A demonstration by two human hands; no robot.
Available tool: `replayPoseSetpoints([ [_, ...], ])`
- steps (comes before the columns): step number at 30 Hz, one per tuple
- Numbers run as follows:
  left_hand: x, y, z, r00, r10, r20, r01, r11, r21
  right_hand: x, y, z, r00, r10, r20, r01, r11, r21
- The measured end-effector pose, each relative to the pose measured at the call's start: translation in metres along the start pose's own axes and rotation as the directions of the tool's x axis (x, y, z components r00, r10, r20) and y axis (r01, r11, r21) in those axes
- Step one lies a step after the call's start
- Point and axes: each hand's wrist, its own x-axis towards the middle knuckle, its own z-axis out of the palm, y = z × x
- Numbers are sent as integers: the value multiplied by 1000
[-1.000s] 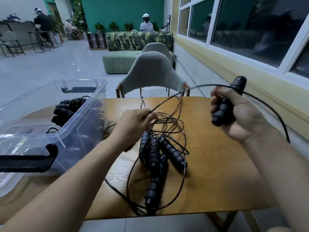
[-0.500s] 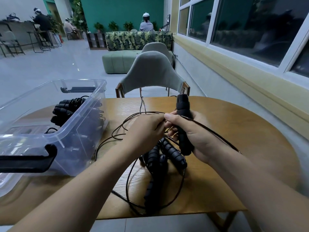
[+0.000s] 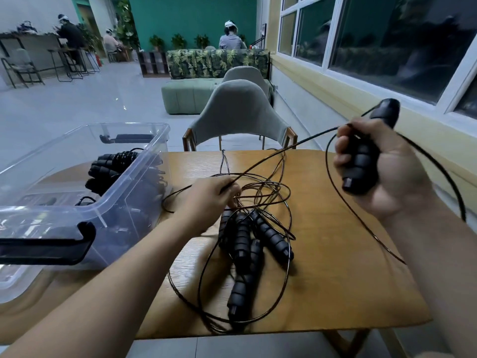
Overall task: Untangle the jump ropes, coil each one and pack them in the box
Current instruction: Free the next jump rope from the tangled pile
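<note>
A tangle of black jump ropes (image 3: pixel 247 244) with several ribbed handles lies on the wooden table (image 3: pixel 335 267). My right hand (image 3: pixel 382 177) grips one black handle (image 3: pixel 361 161) raised at the right, with loops of thin cord hanging from it. That cord (image 3: pixel 284 151) runs taut down to my left hand (image 3: pixel 211 200), which pinches it just above the pile. A clear plastic box (image 3: pixel 77 189) stands at the left and holds several coiled ropes (image 3: pixel 111 164).
A black latch handle (image 3: pixel 46 244) sits on the box's near end. A grey chair (image 3: pixel 240 112) stands behind the table, a window wall at the right. The table's near edge runs just below the pile. People sit far back.
My right hand, which had come in to meet the left over the pile, has swung back up and right with the handle, drawing the cord taut through my left fingers.
</note>
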Motion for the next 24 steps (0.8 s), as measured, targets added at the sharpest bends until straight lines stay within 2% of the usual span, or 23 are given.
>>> replayPoseSetpoints([
  [4,1,-10,-7,999,-49,9,49,999,-4,10,-8,-22,998,22,-62,-20,999,33],
  [10,-1,3,-13,1000,-25,5,25,998,-50,13,3,-28,985,101,-138,-87,991,105],
  [14,-3,18,-11,1000,6,-22,-8,998,-62,5,24,-15,974,169,-152,-170,985,5],
  [17,-4,29,-6,999,33,-20,-35,996,-80,-3,47,-4,972,213,-97,-222,971,-90],
  [21,-9,45,2,994,109,7,-109,994,-25,-13,70,11,976,217,-5,-212,952,-221],
  [24,-13,54,9,981,191,14,-192,980,51,-17,81,18,977,214,12,-204,946,-253],
])
